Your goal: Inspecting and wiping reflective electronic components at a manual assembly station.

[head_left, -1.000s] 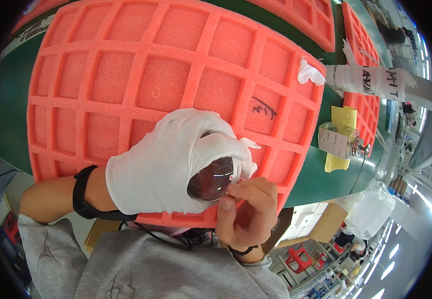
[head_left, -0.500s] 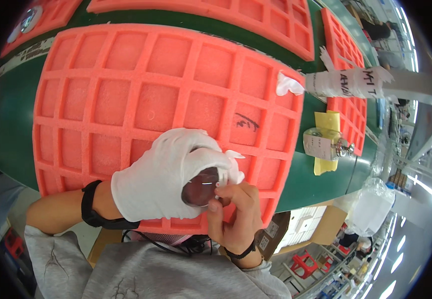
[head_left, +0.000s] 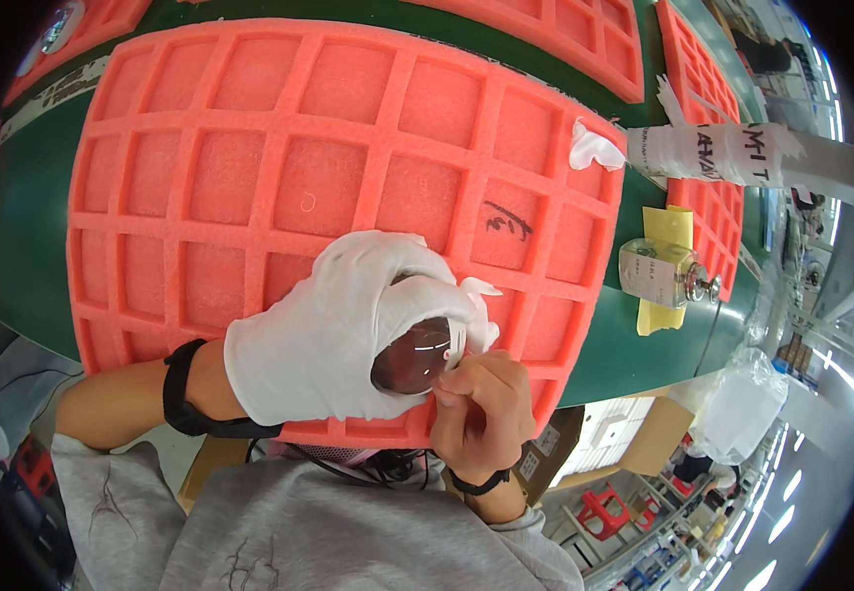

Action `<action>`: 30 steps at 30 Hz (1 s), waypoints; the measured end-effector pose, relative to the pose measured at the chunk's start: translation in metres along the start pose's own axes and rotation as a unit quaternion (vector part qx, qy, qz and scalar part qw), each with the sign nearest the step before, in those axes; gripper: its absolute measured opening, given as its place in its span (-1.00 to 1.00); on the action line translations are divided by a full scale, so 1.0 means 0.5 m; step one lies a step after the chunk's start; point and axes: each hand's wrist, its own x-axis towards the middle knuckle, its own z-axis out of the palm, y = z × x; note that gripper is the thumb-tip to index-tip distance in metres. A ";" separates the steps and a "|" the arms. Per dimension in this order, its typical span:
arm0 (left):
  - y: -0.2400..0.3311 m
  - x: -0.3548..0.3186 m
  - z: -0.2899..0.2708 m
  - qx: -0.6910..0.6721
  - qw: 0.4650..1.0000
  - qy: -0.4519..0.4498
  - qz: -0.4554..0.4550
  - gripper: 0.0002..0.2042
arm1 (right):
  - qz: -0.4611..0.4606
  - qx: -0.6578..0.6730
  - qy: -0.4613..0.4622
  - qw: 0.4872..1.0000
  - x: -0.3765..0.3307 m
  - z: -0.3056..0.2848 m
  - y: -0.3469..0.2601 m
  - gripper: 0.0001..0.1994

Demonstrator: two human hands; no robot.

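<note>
My left hand point(head_left: 324, 320), in a white glove, is closed around a dark, glossy, round domed piece point(head_left: 412, 360) with a pale rim on its right side. My bare right hand point(head_left: 486, 409) is at that rim with thumb and index finger pinched together. Whatever lies between those fingertips is too small or hidden to make out. A bit of loose white fabric point(head_left: 481, 307) sticks out beyond the left fingers; I cannot tell whether it is glove or cloth. Beneath both hands lies a pink foam tray point(head_left: 368, 148) divided into square pockets.
More pink foam trays point(head_left: 580, 39) lie on the green tabletop point(head_left: 604, 360) at the back and right. A glass bottle point(head_left: 656, 273) with a metal top stands on yellow paper point(head_left: 665, 225). A taped grey arm point(head_left: 713, 155) reaches in from the right. An open cardboard box point(head_left: 585, 443) sits below the table's edge.
My right thumb and index finger have drawn closer together at the rim, and the other fingers have curled in. The left hand still holds the domed piece. The whole view has shifted slightly.
</note>
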 end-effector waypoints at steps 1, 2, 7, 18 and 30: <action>0.000 -0.002 0.000 -0.002 1.000 -0.009 -0.008 -0.59 | 0.001 0.000 -0.002 1.000 -0.003 0.001 0.000 -0.67; -0.002 -0.003 0.001 -0.004 1.000 -0.008 -0.010 -0.59 | 0.011 0.009 0.003 1.000 -0.007 0.002 0.000 -0.66; -0.009 -0.008 0.000 -0.005 1.000 -0.014 -0.007 -0.49 | 0.036 0.028 0.002 0.999 -0.010 0.002 -0.001 -0.62; -0.014 -0.013 -0.004 0.005 0.998 -0.055 -0.014 -0.31 | -0.008 -0.012 -0.026 1.000 0.004 0.000 0.001 -0.79; -0.008 -0.008 -0.006 0.008 0.998 -0.057 -0.013 -0.30 | 0.016 0.035 -0.010 0.999 -0.017 -0.005 0.004 -0.60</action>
